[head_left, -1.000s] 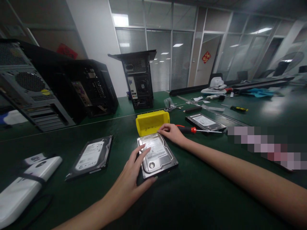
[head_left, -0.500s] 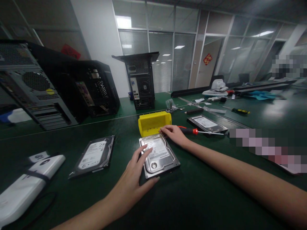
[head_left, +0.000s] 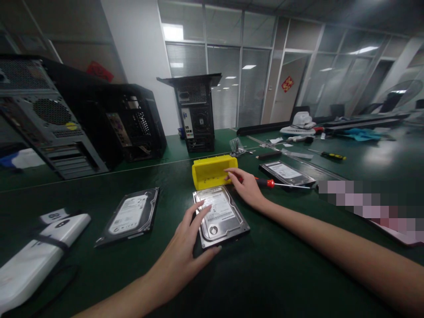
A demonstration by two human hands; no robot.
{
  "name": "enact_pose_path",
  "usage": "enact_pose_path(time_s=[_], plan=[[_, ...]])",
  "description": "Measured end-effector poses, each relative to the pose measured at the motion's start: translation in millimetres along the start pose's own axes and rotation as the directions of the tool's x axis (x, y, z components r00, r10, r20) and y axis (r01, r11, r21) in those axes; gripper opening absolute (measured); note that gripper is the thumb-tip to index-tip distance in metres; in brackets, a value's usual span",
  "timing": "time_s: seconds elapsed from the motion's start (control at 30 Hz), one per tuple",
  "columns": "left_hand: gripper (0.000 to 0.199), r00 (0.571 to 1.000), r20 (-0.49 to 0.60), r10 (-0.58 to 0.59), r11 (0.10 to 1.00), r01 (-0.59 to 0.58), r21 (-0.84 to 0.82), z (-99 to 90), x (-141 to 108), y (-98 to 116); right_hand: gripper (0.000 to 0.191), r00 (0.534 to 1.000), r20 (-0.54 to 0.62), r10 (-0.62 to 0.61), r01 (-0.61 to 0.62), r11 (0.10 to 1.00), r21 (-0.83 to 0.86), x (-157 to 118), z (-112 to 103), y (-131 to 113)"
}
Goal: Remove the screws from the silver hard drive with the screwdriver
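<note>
A silver hard drive (head_left: 220, 216) with a white label lies face up in front of me. My left hand (head_left: 190, 240) spans its left side and near edge, two fingers on the label and the thumb along the front edge. Just behind the drive, a yellow bin (head_left: 198, 176) lies with its open side toward me and small dark bits, perhaps screws, inside. My right hand (head_left: 244, 185) is at the bin's right side, fingertips at its opening and slightly apart; nothing shows between them. A red-and-black screwdriver (head_left: 270, 183) lies just beyond that hand, its handle partly hidden.
Another hard drive (head_left: 132, 213) lies at left, beside a white strapped device (head_left: 49, 247). A third hard drive (head_left: 286, 172) sits behind the screwdriver. Computer cases (head_left: 198, 115) stand at back and left. A yellow-and-black screwdriver (head_left: 333, 156) and a white fan-like item (head_left: 301, 121) are farther right.
My right hand has lifted slightly and shifted from the drive's far edge to the bin's opening, its fingertips parting. My left hand and the hard drive have stayed put.
</note>
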State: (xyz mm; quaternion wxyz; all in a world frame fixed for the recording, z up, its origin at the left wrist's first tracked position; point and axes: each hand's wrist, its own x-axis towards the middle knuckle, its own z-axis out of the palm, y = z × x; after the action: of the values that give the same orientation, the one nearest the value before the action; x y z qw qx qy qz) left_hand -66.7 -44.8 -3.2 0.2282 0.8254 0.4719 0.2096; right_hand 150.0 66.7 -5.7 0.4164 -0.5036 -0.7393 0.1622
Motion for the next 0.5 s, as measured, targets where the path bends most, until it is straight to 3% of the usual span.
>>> enact_pose_path(time_s=[0.07, 0.13, 0.23, 0.3, 0.37, 0.5], plan=[[0.068, 1.000, -0.017, 0.006, 1.000, -0.007, -0.013, 0.8, 0, -1, 0.026, 0.993, 0.088, -0.075, 0.087, 0.987, -0.135, 2, -15, -13], [0.069, 1.000, -0.024, 0.018, 1.000, -0.018, -0.026, 1.4, -1, -2, 0.023, 0.982, 0.172, -0.076, 0.121, 0.957, -0.264, 10, -39, -25], [0.071, 0.999, -0.024, 0.031, 0.999, -0.032, -0.037, 1.6, -2, -4, 0.014, 0.943, 0.323, 0.078, 0.075, 0.897, -0.435, 33, -80, -33], [0.072, 0.999, -0.027, 0.033, 0.998, -0.035, -0.044, 1.5, -2, -4, 0.025, 0.891, 0.389, 0.234, 0.007, 0.850, -0.527, 47, -99, -29], [0.072, 0.999, -0.031, 0.033, 0.998, -0.035, -0.050, 1.4, -2, -4, 0.046, 0.845, 0.406, 0.348, -0.049, 0.807, -0.588, 56, -104, -18], [0.072, 0.999, -0.038, 0.027, 0.999, -0.029, -0.043, 1.9, -2, -4, 0.034, 0.707, 0.482, 0.518, -0.128, 0.764, -0.632, 59, -88, 5]])
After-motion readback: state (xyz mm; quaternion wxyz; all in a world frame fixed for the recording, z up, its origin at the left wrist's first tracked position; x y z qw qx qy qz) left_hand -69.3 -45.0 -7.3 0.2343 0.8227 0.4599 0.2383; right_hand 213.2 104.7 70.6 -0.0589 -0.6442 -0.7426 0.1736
